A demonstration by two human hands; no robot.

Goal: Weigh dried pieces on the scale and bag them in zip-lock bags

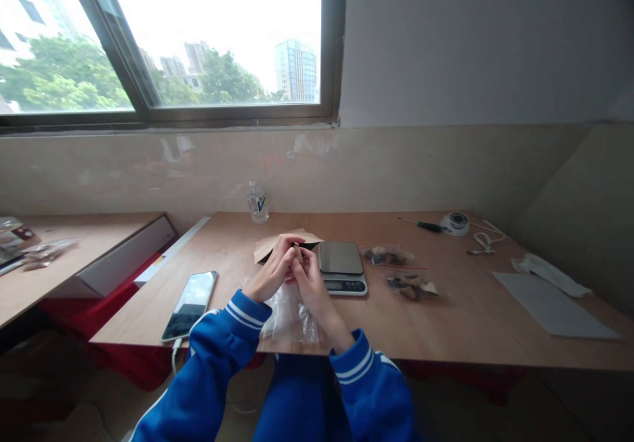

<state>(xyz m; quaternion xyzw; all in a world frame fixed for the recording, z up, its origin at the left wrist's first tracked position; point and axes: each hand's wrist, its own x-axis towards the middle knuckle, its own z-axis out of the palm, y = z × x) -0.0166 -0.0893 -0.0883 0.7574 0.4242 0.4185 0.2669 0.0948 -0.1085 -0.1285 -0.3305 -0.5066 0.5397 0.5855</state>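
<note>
My left hand (274,271) and my right hand (308,280) meet above the table, fingers closed together. Between the fingertips shows a small tan piece (298,252), largely hidden, so its kind is unclear. Just behind the hands lies a brown paper bag (307,236) with its dark mouth open towards me. Clear plastic bags (290,316) lie crumpled under my wrists at the front edge. Right beside my right hand stands a digital kitchen scale (341,260) with a bare metal plate. Two clear bags of dark and tan dried pieces, one farther (386,256) and one nearer (412,288), lie right of it.
A phone (191,305) with a cable lies at left, and a plastic bottle (257,203) stands at the back. A screwdriver (430,226), a dome camera (454,223) and its white cable (483,244) are at back right. White sheets (555,306) lie far right.
</note>
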